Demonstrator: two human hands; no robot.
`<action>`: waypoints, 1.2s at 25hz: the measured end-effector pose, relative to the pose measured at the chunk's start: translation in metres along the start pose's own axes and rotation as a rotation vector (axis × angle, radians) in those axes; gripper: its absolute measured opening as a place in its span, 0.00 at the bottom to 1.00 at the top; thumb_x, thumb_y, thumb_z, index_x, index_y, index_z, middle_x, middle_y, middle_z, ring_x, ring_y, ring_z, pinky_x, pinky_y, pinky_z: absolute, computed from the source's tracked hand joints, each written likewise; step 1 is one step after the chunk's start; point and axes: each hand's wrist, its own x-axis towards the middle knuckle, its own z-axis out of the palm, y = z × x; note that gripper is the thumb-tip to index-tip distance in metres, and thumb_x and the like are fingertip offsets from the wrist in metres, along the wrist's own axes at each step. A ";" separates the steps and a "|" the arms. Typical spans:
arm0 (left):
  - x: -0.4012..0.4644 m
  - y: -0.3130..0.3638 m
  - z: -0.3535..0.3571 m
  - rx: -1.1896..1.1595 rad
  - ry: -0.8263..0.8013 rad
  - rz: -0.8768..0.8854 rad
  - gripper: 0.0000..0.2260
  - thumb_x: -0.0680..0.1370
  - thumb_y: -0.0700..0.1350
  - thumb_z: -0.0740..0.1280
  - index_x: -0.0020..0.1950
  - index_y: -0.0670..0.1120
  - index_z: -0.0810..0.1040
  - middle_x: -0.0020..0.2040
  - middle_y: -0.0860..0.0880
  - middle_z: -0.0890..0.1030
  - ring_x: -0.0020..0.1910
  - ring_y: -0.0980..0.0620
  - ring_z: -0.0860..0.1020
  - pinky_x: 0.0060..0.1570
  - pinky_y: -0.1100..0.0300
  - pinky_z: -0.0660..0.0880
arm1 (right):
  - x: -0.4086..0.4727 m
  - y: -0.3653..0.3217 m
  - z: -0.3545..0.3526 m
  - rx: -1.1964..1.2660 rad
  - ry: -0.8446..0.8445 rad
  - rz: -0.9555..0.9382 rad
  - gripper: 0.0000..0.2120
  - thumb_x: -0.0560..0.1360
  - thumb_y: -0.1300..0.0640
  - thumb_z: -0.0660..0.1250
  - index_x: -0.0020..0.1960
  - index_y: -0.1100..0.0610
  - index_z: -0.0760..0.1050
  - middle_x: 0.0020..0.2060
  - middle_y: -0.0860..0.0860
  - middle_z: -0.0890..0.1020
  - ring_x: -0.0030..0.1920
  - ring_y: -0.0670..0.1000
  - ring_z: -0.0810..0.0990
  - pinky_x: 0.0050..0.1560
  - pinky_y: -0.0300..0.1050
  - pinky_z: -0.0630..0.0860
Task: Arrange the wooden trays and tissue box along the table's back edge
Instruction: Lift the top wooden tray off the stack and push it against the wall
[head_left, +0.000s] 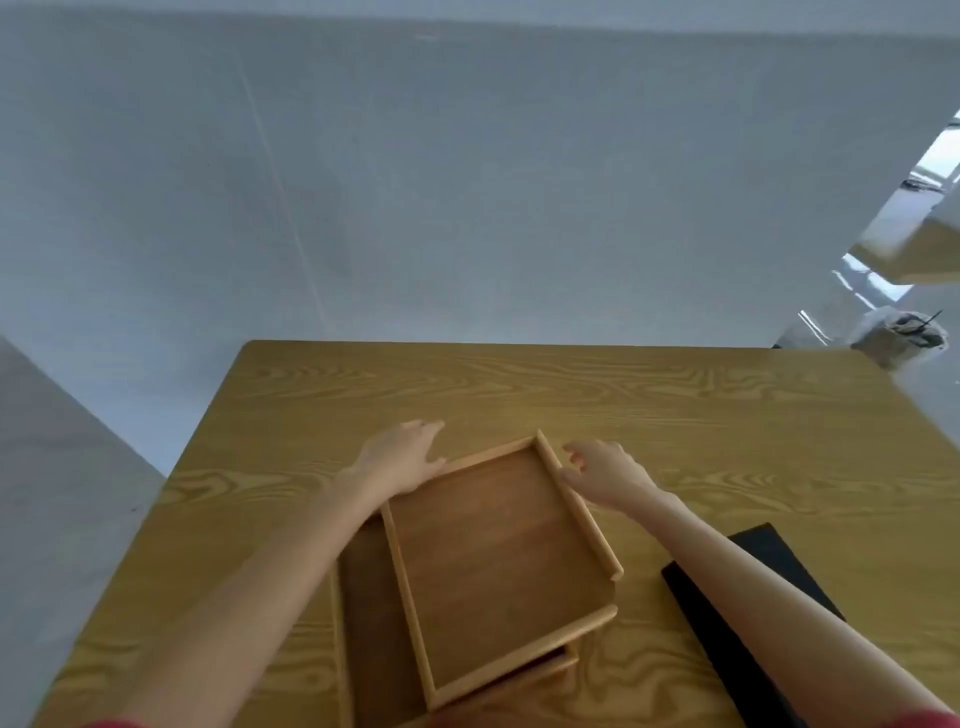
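Note:
Two wooden trays lie stacked near the front of the wooden table (571, 384). The top tray (493, 561) is turned askew over the lower tray (369, 623), which shows at the left and front. My left hand (400, 460) lies at the top tray's far left corner, thumb against the rim and fingers stretched out over the table. My right hand (602, 470) is at the far right rim, thumb touching it, fingers loosely curled and apart. A flat black box (769, 561) lies to the right, partly under my right forearm.
Bare tabletop stretches from the trays to the table's back edge, which meets a pale grey wall. Off the table's far right corner stands a grey container (906, 338) on a shiny floor. Grey floor shows to the left of the table.

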 end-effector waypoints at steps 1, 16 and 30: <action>-0.001 -0.001 0.004 0.015 -0.018 -0.026 0.25 0.79 0.51 0.60 0.75 0.48 0.58 0.75 0.46 0.62 0.72 0.47 0.65 0.65 0.52 0.70 | 0.001 0.001 0.004 -0.015 -0.006 0.035 0.21 0.75 0.53 0.59 0.67 0.55 0.68 0.62 0.54 0.77 0.62 0.56 0.75 0.60 0.54 0.75; 0.010 -0.024 0.043 0.016 0.070 -0.148 0.17 0.79 0.43 0.59 0.68 0.48 0.70 0.65 0.48 0.75 0.62 0.49 0.75 0.53 0.56 0.76 | 0.013 0.023 0.038 0.141 0.070 0.196 0.13 0.76 0.57 0.60 0.58 0.56 0.76 0.54 0.54 0.81 0.53 0.57 0.79 0.46 0.48 0.76; -0.063 -0.003 0.101 -0.628 0.183 -0.518 0.30 0.78 0.42 0.63 0.75 0.42 0.51 0.73 0.42 0.64 0.68 0.44 0.69 0.62 0.53 0.70 | -0.016 0.030 0.054 0.328 0.175 0.288 0.13 0.76 0.56 0.62 0.58 0.57 0.77 0.54 0.54 0.82 0.55 0.57 0.79 0.46 0.46 0.72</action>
